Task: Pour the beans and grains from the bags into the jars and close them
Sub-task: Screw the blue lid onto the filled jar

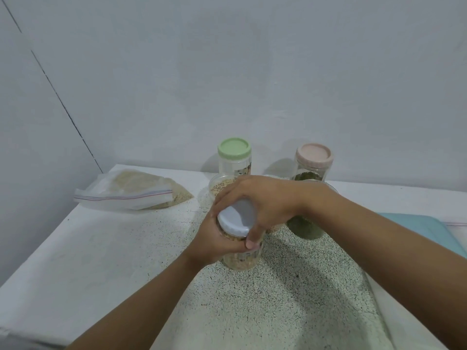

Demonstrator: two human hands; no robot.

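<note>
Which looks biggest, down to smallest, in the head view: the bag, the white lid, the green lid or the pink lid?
1. the bag, by far.
2. the white lid, though it is nearest the camera and partly covered, so unsure.
3. the pink lid and the green lid look about alike.

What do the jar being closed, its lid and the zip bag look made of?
Jar: clear, glossy, probably plastic; grains show through its wall. Lid: opaque pale matte plastic, ribbed rim. Zip bag: thin clear plastic film, creased, with a coloured seal strip.
</note>
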